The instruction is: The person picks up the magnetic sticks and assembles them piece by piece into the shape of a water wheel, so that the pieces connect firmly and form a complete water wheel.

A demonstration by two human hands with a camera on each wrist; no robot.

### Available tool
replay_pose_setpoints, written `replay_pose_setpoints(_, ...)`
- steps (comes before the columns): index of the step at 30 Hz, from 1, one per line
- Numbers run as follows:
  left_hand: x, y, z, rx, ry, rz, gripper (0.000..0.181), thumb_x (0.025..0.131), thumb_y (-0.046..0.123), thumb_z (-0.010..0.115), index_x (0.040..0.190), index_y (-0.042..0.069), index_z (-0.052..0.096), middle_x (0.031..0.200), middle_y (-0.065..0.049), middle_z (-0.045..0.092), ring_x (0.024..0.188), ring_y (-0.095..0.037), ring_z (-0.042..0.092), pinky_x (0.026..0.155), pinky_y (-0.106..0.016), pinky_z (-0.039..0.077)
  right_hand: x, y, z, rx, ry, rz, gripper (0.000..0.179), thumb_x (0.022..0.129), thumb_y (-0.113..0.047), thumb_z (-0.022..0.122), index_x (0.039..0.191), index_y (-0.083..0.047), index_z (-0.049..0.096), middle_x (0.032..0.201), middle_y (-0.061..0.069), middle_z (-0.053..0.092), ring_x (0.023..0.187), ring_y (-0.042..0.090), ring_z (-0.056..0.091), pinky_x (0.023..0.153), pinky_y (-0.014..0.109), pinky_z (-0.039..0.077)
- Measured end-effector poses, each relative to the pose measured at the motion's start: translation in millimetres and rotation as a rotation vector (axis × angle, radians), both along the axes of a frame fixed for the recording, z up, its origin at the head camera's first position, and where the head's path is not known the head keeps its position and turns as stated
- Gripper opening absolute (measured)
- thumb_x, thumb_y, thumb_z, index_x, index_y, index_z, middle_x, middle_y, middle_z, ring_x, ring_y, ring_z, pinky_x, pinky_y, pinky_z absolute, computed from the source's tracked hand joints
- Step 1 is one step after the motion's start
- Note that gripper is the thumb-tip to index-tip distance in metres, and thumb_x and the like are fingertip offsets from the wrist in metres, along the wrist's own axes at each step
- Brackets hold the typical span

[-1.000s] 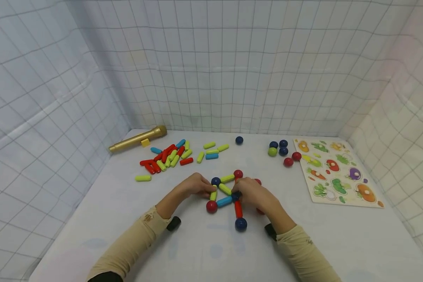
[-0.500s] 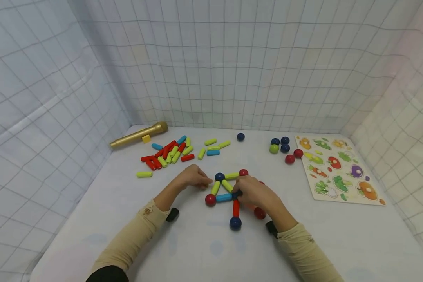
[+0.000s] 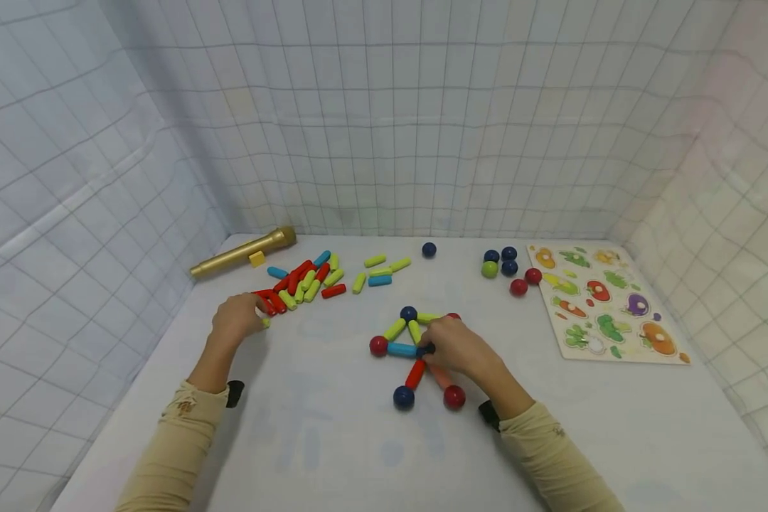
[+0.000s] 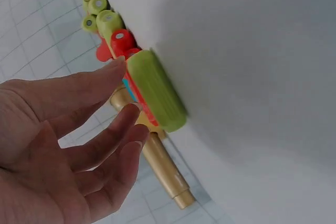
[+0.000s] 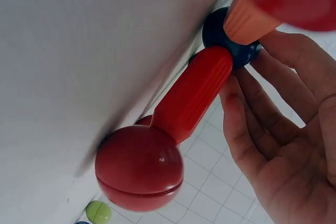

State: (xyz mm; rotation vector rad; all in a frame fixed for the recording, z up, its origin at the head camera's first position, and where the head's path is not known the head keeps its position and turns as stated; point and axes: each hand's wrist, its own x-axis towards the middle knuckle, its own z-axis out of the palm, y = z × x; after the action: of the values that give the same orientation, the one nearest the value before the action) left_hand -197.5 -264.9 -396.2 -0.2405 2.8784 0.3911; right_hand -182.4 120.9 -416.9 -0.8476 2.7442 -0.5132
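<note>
On the left of the table my left hand [image 3: 237, 318] reaches over a lime-green toy rod [image 4: 157, 90], its fingertips right at the rod's side in the left wrist view. At centre, my right hand [image 3: 457, 346] pinches the dark blue ball [image 5: 214, 27] that is the hub of a ball-and-rod figure. From this hub run a blue rod [image 3: 402, 350] to a red ball [image 3: 378, 346], a red rod [image 3: 415, 374] to a navy ball [image 3: 404, 397], and an orange-red rod [image 3: 441, 377] to another red ball [image 3: 454, 397]. Green rods [image 3: 395, 329] meet at a navy ball [image 3: 408, 313] behind.
A pile of red, green and blue rods [image 3: 304, 279] lies beyond the left hand, near a gold toy microphone [image 3: 243, 254] and a yellow cube [image 3: 257, 259]. Loose balls [image 3: 509, 268] and a vegetable puzzle board [image 3: 608, 306] are at right. Gridded cloth walls [image 3: 397, 128] enclose the table.
My left hand has left the figure and moved left to the lone green rod. My right hand keeps hold of the hub ball while the figure has turned clockwise.
</note>
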Motion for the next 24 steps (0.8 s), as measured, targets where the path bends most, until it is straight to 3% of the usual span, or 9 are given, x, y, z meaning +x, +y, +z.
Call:
replay_pose_setpoints(8, 2.9, -7.6, -16.1, 0.011, 0.039, 0.026, 0.029, 0.085, 0.012, 0.067, 0.11, -0.002, 0.068, 0.118, -0.03, 0.062, 0.094, -0.044, 0.061, 0.063, -0.042, 0.052, 0.7, -2.3, 0.1, 0.019, 0.013, -0.062, 0.012, 0.08, -0.02, 0.08, 0.087, -0.011, 0.079, 0.066, -0.005, 0.061, 0.063, 0.011, 0.05, 0.058, 0.022, 0.041)
replay_pose_setpoints(13, 2.6, -3.8, -16.1, -0.003, 0.06, 0.039, 0.022, 0.086, 0.015, 0.065, 0.096, -0.003, 0.071, 0.09, -0.023, 0.067, 0.075, -0.034, 0.06, 0.058, -0.038, 0.049, 2.2, -4.2, -0.6, 0.022, 0.024, -0.062, 0.01, 0.081, -0.021, 0.079, 0.083, -0.011, 0.077, 0.063, -0.005, 0.059, 0.058, 0.01, 0.05, 0.055, 0.021, 0.04)
replay_pose_setpoints(16, 2.6, 6.5, -13.7, 0.039, 0.094, 0.027, 0.022, 0.087, 0.017, 0.067, 0.092, -0.003, 0.072, 0.083, -0.018, 0.067, 0.076, -0.031, 0.059, 0.062, -0.039, 0.049, 2.1, -4.6, -0.7, 0.031, 0.023, -0.059, 0.01, 0.081, -0.021, 0.079, 0.083, -0.011, 0.078, 0.064, -0.005, 0.059, 0.06, 0.01, 0.05, 0.056, 0.021, 0.041)
replay_pose_setpoints(18, 2.6, 17.5, -12.6, 0.147, 0.086, 0.011, 0.026, 0.087, 0.02, 0.069, 0.099, -0.003, 0.072, 0.091, -0.018, 0.069, 0.084, -0.03, 0.061, 0.069, -0.039, 0.05, 1.7, -4.7, -0.6, 0.036, 0.024, -0.056, 0.011, 0.081, -0.021, 0.079, 0.084, -0.011, 0.078, 0.064, -0.005, 0.059, 0.061, 0.01, 0.05, 0.057, 0.021, 0.041)
replay_pose_setpoints(20, 2.8, 30.2, -14.2, 0.332, 0.032, -0.023, 0.036, 0.088, 0.025, 0.07, 0.11, -0.003, 0.07, 0.104, -0.017, 0.071, 0.092, -0.027, 0.064, 0.077, -0.037, 0.053, 1.2, -4.6, -0.7, 0.038, 0.025, -0.058, 0.011, 0.081, -0.021, 0.079, 0.085, -0.011, 0.078, 0.064, -0.005, 0.059, 0.061, 0.011, 0.05, 0.058, 0.021, 0.041)
replay_pose_setpoints(24, 4.1, 58.0, -23.7, 0.759, -0.2, -0.042, 0.047, 0.09, 0.029, 0.07, 0.124, -0.003, 0.062, 0.109, -0.01, 0.071, 0.093, -0.015, 0.068, 0.086, -0.028, 0.056, 0.9, -3.3, -0.3, 0.034, 0.01, -0.056, 0.011, 0.082, -0.021, 0.079, 0.086, -0.011, 0.078, 0.065, -0.004, 0.06, 0.062, 0.011, 0.051, 0.059, 0.022, 0.042)
